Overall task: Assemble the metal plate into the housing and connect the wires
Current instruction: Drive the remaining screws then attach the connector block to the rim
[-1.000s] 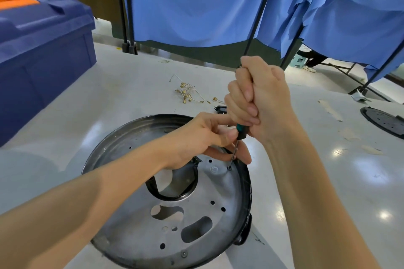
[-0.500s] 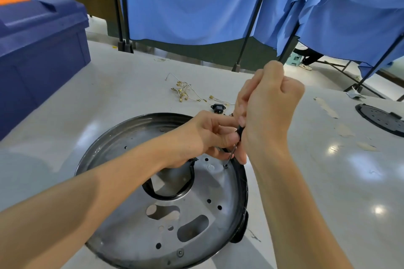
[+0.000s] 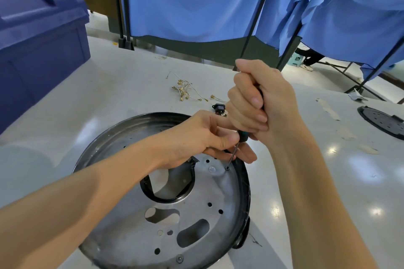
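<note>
A round metal plate (image 3: 196, 220) with several holes and cut-outs lies inside the black-rimmed housing (image 3: 244, 183) on the white table. My right hand (image 3: 260, 102) grips the handle of a screwdriver (image 3: 235, 151), held nearly upright. Its tip sits on a screw (image 3: 227, 168) near the plate's far right edge. My left hand (image 3: 203, 137) pinches the screwdriver's shaft just below the handle, its fingers resting by the rim. A loose bundle of wires (image 3: 185, 90) with gold terminals lies on the table beyond the housing, beside a small black socket (image 3: 218, 107).
A large blue plastic crate (image 3: 39, 46) stands at the left. A black round part (image 3: 382, 122) lies at the right edge of the table. Blue curtains on black stands (image 3: 218, 2) hang behind the table. Tape scraps (image 3: 328, 109) dot the right side.
My right hand has turned on the screwdriver handle and regripped it, while the tip stays on the same screw. My left hand keeps steadying the shaft.
</note>
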